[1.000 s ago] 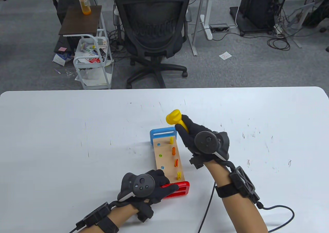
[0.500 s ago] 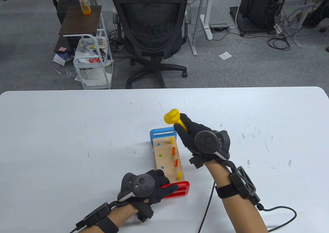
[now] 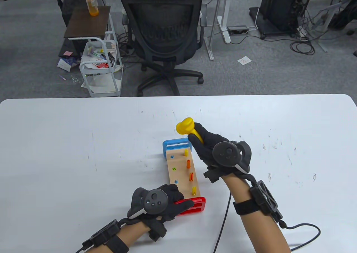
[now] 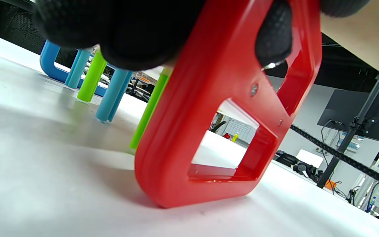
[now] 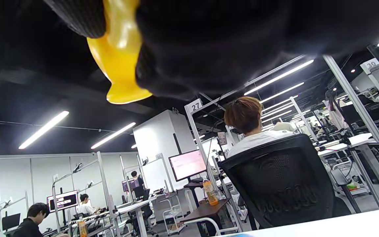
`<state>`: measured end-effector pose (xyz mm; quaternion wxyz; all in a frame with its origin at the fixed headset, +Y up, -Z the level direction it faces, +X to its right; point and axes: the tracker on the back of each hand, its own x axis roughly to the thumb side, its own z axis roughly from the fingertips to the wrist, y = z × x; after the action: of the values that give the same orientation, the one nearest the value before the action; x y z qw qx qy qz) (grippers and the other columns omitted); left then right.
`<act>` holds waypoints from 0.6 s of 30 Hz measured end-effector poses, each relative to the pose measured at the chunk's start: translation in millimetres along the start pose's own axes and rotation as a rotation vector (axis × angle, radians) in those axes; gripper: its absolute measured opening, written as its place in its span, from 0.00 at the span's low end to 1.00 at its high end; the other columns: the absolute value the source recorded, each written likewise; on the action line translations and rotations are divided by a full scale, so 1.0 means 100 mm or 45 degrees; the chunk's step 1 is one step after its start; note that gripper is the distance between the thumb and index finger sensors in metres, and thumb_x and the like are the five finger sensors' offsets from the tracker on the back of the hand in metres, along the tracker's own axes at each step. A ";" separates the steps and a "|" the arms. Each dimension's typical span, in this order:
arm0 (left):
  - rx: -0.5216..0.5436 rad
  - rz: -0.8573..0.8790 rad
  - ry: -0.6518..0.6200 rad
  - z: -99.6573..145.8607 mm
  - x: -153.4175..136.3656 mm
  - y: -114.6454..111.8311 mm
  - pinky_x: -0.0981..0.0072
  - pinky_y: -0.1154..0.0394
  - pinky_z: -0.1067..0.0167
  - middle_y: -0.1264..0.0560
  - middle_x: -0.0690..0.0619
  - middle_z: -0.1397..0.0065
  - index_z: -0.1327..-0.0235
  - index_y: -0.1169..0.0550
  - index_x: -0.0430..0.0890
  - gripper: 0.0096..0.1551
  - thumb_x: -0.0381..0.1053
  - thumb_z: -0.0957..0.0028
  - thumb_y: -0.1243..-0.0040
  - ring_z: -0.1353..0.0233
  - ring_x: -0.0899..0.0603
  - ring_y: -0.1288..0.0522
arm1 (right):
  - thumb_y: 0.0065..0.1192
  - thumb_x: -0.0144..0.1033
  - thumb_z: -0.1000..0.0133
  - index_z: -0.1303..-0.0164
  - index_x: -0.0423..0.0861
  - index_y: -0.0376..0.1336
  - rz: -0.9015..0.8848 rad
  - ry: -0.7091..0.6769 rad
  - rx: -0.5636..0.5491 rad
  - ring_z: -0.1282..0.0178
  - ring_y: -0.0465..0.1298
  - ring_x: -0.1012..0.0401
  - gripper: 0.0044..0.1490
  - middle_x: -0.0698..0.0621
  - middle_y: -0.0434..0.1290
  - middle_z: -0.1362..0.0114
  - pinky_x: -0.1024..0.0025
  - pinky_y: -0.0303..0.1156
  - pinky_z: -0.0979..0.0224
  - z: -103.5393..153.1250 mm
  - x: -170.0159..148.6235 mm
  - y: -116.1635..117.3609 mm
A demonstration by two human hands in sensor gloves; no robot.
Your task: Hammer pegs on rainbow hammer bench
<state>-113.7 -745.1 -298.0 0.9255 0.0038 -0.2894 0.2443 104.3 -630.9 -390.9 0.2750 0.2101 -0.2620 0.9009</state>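
Currently: we are gripping yellow hammer (image 3: 186, 126) in right hand (image 3: 216, 152), head raised above far blue end of bench (image 3: 182, 173), likely readying strike. Left hand (image 3: 164, 201) is clasping near red end (image 4: 215, 108), pinning bench. Raised pegs (image 3: 189, 169) are standing nearer right hand.

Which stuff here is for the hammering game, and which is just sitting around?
For the game:
- yellow plastic toy hammer, gripped by the right hand
- wooden peg bench with red and blue ends, held steady by the left hand

Just sitting around:
- black mesh office chair
- orange drink bottle
- white wire cart
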 end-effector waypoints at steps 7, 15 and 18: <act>0.000 0.003 0.001 0.00 0.00 0.00 0.56 0.18 0.52 0.20 0.54 0.49 0.68 0.13 0.55 0.36 0.82 0.47 0.54 0.54 0.45 0.19 | 0.53 0.52 0.34 0.30 0.34 0.68 -0.066 0.193 0.283 0.84 0.80 0.59 0.38 0.43 0.85 0.64 0.61 0.81 0.73 0.32 -0.46 0.70; -0.002 0.001 0.002 0.00 0.00 0.00 0.56 0.18 0.52 0.20 0.54 0.49 0.68 0.13 0.55 0.36 0.82 0.47 0.54 0.54 0.45 0.19 | 0.51 0.54 0.34 0.27 0.37 0.66 -0.005 0.045 0.027 0.80 0.81 0.59 0.38 0.44 0.85 0.61 0.61 0.81 0.68 -0.07 -0.05 -0.08; -0.002 0.000 0.002 0.00 0.00 0.00 0.56 0.18 0.52 0.20 0.54 0.49 0.68 0.13 0.56 0.36 0.82 0.47 0.54 0.54 0.45 0.19 | 0.51 0.54 0.34 0.27 0.37 0.65 -0.006 0.037 -0.028 0.79 0.81 0.59 0.38 0.44 0.85 0.60 0.61 0.81 0.68 -0.08 -0.05 -0.16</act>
<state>-113.7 -744.8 -297.9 0.9257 0.0028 -0.2890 0.2441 115.8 -617.2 -394.0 0.2833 0.1946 -0.2675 0.9002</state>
